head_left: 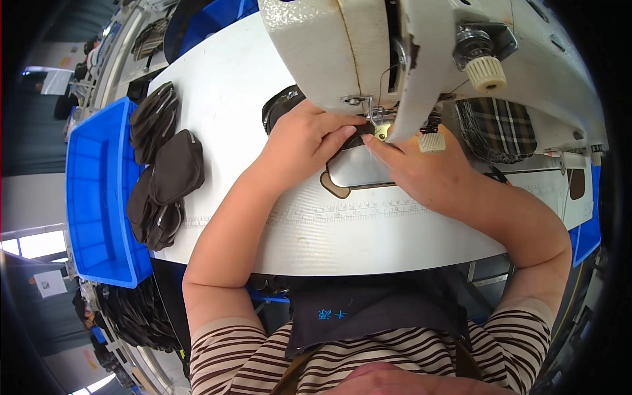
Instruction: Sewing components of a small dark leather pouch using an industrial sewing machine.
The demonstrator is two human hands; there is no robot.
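At the presser foot [376, 117] of a white sewing machine [316, 46], both hands hold a dark zippered pouch [280, 105]. Thumb and fingers of my left hand [301, 137] pinch its edge just left of the needle. My right hand [428, 168] has its fingertips on the same edge from the right, with some fingers hidden behind the machine's head. Part of the pouch sticks out beyond my left wrist, and my hand covers its middle. Below the needle lies a shiny metal plate [359, 170].
Several dark finished pouches [178, 168] are piled at the table's left edge, beside a blue plastic bin [99, 191]. Plaid fabric pieces [497, 128] lie right of the machine's head, near small dark snips [498, 175]. A printed ruler strip [342, 214] crosses the white table [316, 247].
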